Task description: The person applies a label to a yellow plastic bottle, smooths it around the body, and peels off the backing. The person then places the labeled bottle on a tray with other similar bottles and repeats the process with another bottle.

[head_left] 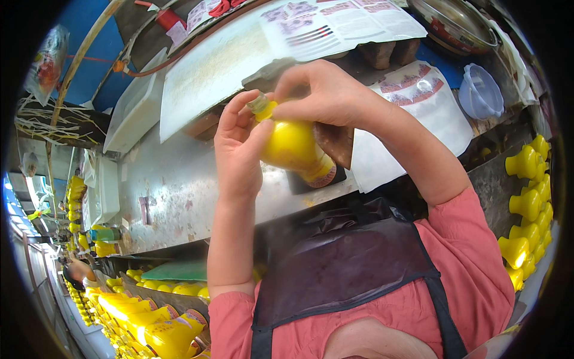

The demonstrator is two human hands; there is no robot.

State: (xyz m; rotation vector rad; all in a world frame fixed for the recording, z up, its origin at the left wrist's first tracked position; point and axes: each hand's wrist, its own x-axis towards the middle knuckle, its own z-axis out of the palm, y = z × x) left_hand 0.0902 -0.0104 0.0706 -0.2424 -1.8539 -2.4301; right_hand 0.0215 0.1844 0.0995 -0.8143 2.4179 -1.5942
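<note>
A glossy yellow vase [292, 143] is tilted in front of me, with its narrow neck toward the upper left and a patterned band round its foot. My left hand [239, 134] grips it near the neck, thumb on the body. A small translucent piece [258, 105] shows at the neck between the hands. My right hand [314, 93] bends over the neck, its thumb against it and its fingers curled in a pinch. Motion blurs those fingertips, so what they hold is unclear. Behind the vase, a brown wedge-shaped piece [336, 143] shows below my right wrist.
Printed sheets [335, 30] lie on a white board [203, 78] at the far side. A metal worktop [173, 185] spreads at left, with a white tray [134, 107] beyond. A pale blue bucket [480, 93] stands right. Yellow vases [167, 338] fill the lower left; more [526, 204] line the right.
</note>
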